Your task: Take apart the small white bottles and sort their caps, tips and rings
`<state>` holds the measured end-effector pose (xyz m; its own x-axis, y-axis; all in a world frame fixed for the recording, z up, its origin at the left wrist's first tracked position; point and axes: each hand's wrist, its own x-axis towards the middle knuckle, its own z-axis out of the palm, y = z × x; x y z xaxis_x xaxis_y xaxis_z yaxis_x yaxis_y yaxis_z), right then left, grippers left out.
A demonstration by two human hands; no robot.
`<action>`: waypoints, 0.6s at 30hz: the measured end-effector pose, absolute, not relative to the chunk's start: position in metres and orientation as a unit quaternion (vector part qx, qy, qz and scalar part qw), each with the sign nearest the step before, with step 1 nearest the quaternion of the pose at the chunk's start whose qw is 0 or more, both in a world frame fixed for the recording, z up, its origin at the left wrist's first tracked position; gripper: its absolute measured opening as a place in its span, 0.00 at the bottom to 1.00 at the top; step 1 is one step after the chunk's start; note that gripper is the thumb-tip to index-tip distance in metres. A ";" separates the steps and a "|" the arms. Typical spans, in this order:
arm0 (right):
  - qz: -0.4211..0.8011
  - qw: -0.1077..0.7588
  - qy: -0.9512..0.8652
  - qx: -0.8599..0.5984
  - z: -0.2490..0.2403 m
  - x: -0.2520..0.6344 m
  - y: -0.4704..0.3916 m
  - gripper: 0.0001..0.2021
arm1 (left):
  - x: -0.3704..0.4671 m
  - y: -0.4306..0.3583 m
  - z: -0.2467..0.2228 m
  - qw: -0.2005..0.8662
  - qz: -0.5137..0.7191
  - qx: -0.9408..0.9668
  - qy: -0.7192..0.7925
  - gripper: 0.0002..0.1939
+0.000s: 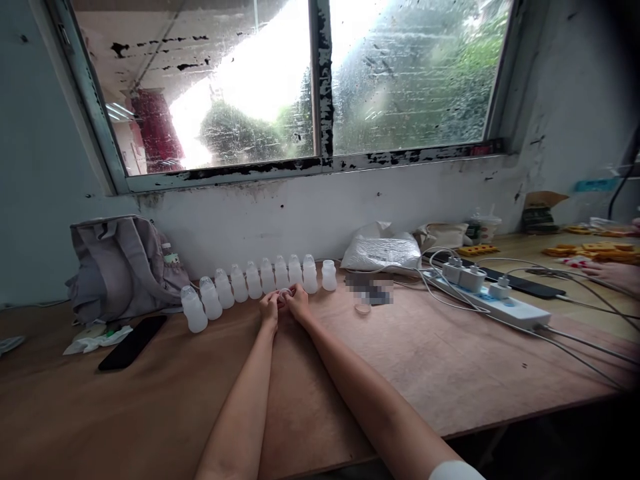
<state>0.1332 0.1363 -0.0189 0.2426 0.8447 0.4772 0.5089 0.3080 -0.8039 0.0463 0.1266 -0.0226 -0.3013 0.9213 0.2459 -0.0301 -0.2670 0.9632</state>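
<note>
My left hand [269, 309] and my right hand [299, 301] meet in front of a row of frosted baby bottles. Pinched between the fingers of both is a small whitish ring-shaped bottle part [284, 292], mostly covered by them. Several of the bottles, such as the leftmost baby bottle [193, 310], stand upright with domed tops. At the row's right end, a little apart, is a baby bottle [329, 275] with a flat-topped neck. On the table right of my hands lies a pale ring [363, 309].
A grey backpack [125, 267] leans on the wall at left, with a black phone [133, 343] and crumpled tissue [97, 340] before it. A silvery bag [383, 249], a power strip [500, 305] and loose cables lie at right. Another person's hand [613, 270] shows at the far right.
</note>
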 end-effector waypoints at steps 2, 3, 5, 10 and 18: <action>0.157 0.545 -0.594 -0.571 -0.019 0.135 0.138 0.04 | 0.045 0.125 -0.021 0.379 0.644 0.466 0.473 0.15; 0.159 0.544 -0.592 -0.573 -0.019 0.136 0.138 0.04 | 0.045 0.125 -0.021 0.384 0.642 0.469 0.470 0.15; 0.163 0.543 -0.588 -0.577 -0.020 0.138 0.139 0.04 | 0.044 0.124 -0.020 0.391 0.638 0.475 0.464 0.15; 0.166 0.539 -0.584 -0.583 -0.019 0.140 0.139 0.03 | 0.045 0.124 -0.020 0.405 0.637 0.473 0.455 0.15; 0.160 0.516 -0.593 -0.597 -0.023 0.138 0.143 0.04 | 0.044 0.135 -0.028 0.427 0.627 0.473 0.449 0.14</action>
<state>0.1383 0.1430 -0.0231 0.2451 0.8737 0.4202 0.5431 0.2353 -0.8060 0.0444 0.1347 -0.0283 -0.1893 0.9592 0.2102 -0.1108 -0.2336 0.9660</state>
